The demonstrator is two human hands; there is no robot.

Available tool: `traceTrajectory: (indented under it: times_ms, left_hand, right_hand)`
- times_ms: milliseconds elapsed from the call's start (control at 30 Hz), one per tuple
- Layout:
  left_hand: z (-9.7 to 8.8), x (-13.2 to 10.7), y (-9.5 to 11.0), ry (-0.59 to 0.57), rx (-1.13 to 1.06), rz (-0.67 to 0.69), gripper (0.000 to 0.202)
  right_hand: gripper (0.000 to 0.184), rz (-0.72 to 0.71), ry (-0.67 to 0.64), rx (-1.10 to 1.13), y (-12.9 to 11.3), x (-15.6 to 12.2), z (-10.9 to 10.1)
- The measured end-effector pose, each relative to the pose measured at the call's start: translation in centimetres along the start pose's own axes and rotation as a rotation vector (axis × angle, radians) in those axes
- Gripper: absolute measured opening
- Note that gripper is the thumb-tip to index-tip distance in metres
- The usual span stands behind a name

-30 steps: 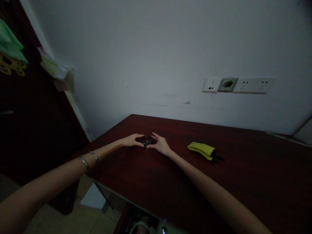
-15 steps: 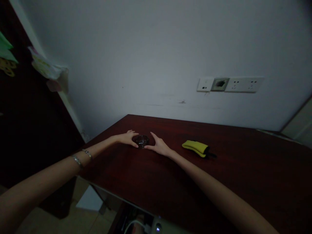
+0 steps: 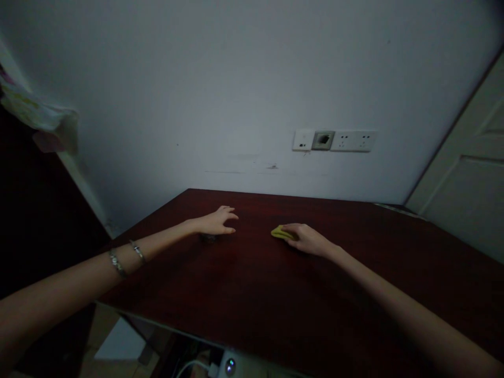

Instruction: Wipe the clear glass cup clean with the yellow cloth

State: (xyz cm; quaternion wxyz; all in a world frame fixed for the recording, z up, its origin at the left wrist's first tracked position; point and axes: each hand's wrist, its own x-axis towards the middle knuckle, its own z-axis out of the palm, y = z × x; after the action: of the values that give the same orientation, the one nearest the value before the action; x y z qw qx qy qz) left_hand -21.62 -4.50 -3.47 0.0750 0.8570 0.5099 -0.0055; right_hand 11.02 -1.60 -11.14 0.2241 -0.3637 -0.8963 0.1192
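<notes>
A soft yellow pouch (image 3: pixel 277 232) lies on the dark red-brown tabletop (image 3: pixel 236 283), and my right hand (image 3: pixel 307 239) is closed around its right part. The pouch's black end and cord are covered by that hand. To the left, my left hand (image 3: pixel 216 221) hovers over the tabletop with its fingers spread and nothing in them. A small dark, glassy object (image 3: pixel 208 238) shows just below my left wrist. Most of it is hidden, and its kind cannot be made out.
Behind the table rises a pale wall with a row of sockets (image 3: pixel 334 140). A light door (image 3: pixel 468 157) stands at the right. Below the table's front edge are an opening with a white cable (image 3: pixel 191 365) and a device with a lit round button (image 3: pixel 230 366).
My right hand has left the dark glassy object and moved right onto the yellow pouch, gripping it. My left hand has come off the object and lies partly over it. The view has turned right.
</notes>
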Motion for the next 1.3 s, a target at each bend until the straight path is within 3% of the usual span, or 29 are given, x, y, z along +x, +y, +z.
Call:
traceTrajectory:
  times_ms: [133,300,567,767,900,1000,1100,1233,1300]
  left_hand:
    - [2.7,2.1,3.8,0.054,-0.082,0.101,0.046]
    - [4.9,3.4,7.4,0.064,-0.222,0.140,0.046]
    - [6.4,4.3,9.6,0.009,-0.873,-0.080,0.050]
    - [6.4,3.5,10.8,0.086,-1.151,-0.213,0.074]
    - [6.0,2.1,11.5,0.135,-1.301,-0.164,0.054]
    - [6.1,0.8,11.0,0.089,-1.322,-0.214,0.040]
    - [5.6,-0.6,8.8,-0.021,-1.349,-0.251,0.036]
    - [3.5,-2.4,3.2,-0.509,-1.143,-0.230,0.033]
    - [2.4,-3.2,0.2,-0.623,-1.003,-0.236,0.032]
  right_hand:
    - [0.040,0.024,0.011,0.000,0.9,-2.3,0.1]
    - [0.038,0.058,0.072,0.035,1.4,-2.7,-0.1]
    - [0.032,0.147,0.172,0.078,1.8,-2.5,-1.4]
    - [0.036,0.119,0.219,0.078,-1.7,-1.2,-3.6]
    - [0.038,0.065,0.257,0.096,-5.1,0.6,-5.0]
    - [0.037,0.039,0.291,0.121,-6.7,1.9,-5.7]
    - [0.035,0.092,0.254,0.269,-7.2,2.9,-6.0]
    - [0.035,0.125,0.053,0.442,-7.1,3.5,-5.0]
    - [0.037,0.104,-0.040,0.481,-7.5,3.7,-3.5]
